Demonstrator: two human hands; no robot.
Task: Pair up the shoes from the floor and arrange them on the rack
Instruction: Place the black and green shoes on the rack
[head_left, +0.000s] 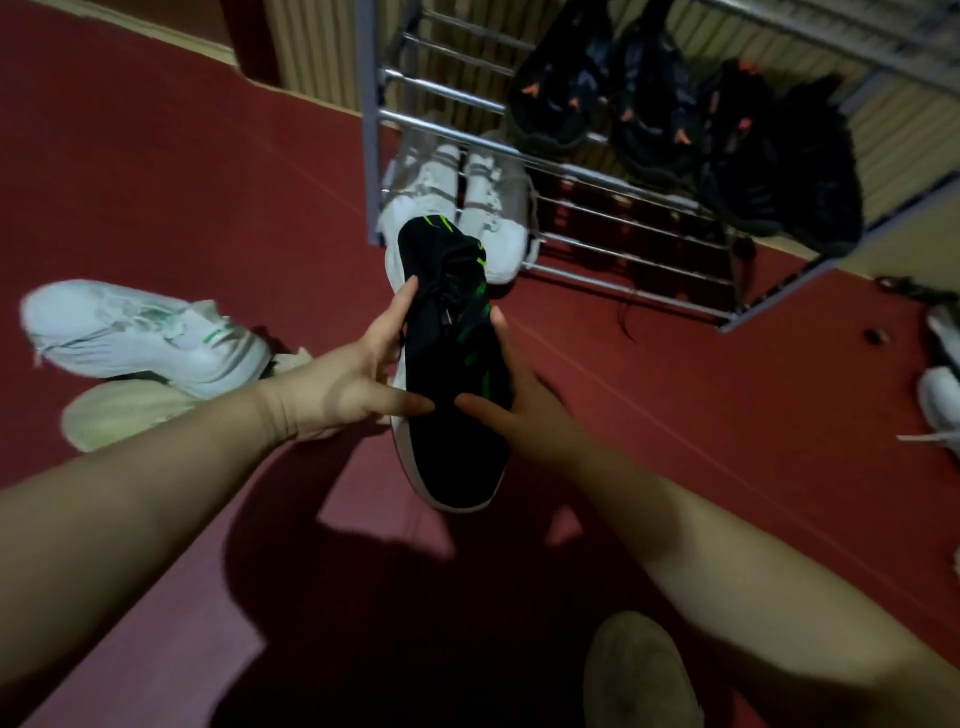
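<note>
We held the black shoe (452, 364) (green stripes, white sole) off the floor (182, 182), just in front of the rack (371, 156). Left hand (353, 384) gripped one side, thumb across the upper. Right hand (519, 410) gripped the other side, thumb on top, fingers mostly hidden behind the shoe. On the rack's lower tier: a white pair (467, 202). Upper tier: dark shoes (675, 119), blurred. Left of the rack, a white sneaker (140, 332) lay on a pale shoe (119, 410). Right of the rack: more white shoes (940, 395), cut off.
</note>
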